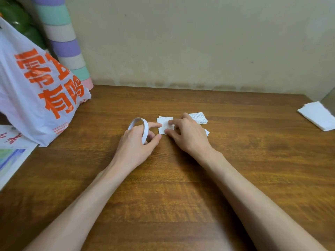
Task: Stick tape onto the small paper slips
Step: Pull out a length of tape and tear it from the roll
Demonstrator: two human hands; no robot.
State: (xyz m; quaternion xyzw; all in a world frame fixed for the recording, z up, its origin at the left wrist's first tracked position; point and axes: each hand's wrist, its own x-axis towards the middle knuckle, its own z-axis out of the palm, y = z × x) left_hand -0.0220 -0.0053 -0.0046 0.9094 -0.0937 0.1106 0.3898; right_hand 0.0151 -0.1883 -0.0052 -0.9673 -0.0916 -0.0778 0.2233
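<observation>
The paper slip [164,121] you are working on lies flat on the wooden table [235,160], a small white piece with faint print. Your right hand [188,134] covers its right half: the fingers are bent, and the thumb and fingertips come down onto the paper. Whether they pinch something there or only press it flat cannot be told.

Just left of the slip, your left hand [137,142] grips a roll of white tape [146,130]. The thin ring stands on edge, with the thumb and curled fingers closed round its near side. The forefinger stretches out to the right, and its tip touches the slip's left edge.

Behind the slip and to its right, partly hidden by your right hand, lie more printed slips [198,117] in a loose pile. One white corner [207,132] peeks out beside your right knuckles.

Well to the right of the slip, at the table's edge, sits a folded white sheet [319,115]. Well to its left slumps a white plastic bag [39,91] with large orange characters. A pastel-striped roll [67,42] leans on the wall [181,42] behind the bag, and printed papers [10,160] lie below it at the table's left edge.
</observation>
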